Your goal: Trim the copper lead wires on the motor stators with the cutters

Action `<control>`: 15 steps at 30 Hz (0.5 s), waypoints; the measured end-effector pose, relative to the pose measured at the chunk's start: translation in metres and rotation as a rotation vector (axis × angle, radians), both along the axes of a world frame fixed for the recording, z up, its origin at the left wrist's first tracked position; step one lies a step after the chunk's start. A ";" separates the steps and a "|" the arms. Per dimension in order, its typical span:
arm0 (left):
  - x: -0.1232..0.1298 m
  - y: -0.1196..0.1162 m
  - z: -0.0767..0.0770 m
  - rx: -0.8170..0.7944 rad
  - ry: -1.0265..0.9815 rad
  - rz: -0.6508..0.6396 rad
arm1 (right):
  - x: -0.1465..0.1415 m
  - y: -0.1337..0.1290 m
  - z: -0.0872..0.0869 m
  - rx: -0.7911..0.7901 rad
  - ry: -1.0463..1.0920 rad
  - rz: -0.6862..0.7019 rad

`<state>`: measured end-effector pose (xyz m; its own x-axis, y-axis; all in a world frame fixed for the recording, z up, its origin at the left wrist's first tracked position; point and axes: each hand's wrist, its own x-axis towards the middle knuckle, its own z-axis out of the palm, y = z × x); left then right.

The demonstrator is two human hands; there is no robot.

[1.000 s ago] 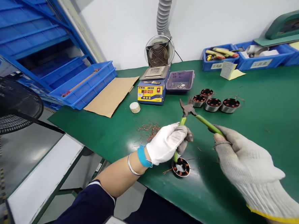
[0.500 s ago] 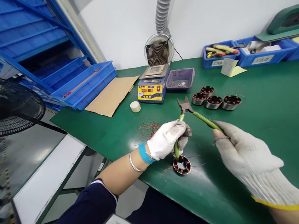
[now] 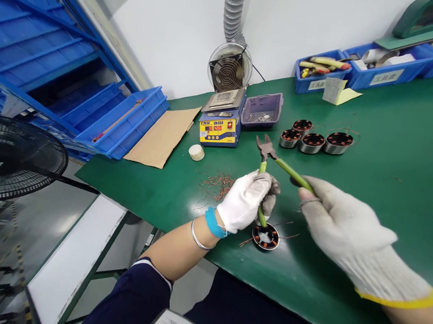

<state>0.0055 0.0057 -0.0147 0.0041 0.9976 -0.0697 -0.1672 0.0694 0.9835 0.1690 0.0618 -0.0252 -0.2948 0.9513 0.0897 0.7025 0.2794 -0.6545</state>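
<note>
The left hand (image 3: 249, 198), gloved, is closed around one green handle of the cutter (image 3: 266, 148), in the middle of the frame. The right hand (image 3: 348, 224), also gloved and right of the middle, grips the other handle near its end. So the cutter is held spread by both hands, with its blades apart and pointing to the top of the frame.

Just below the left hand, in the lower middle, one ring (image 3: 274, 237) lies on the table (image 3: 392, 163). The lower end of the handle overlaps it; whether they touch, I cannot tell. Thin wires (image 3: 289, 236) stick out from both sides of this ring.

In my judgement, the step in hand is the opening or readying of the cutter, not a cut. A next cut would call for turning the blades down to the wires, without nicking the windings.

Farther out, a heap of scraps (image 3: 220, 184) lies left of the left hand, and four more rings (image 3: 313, 142) stand right of the upper middle.
</note>
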 end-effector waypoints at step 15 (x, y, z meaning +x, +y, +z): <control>0.004 -0.002 0.005 0.055 0.033 -0.014 | 0.005 0.004 0.007 0.019 -0.111 -0.067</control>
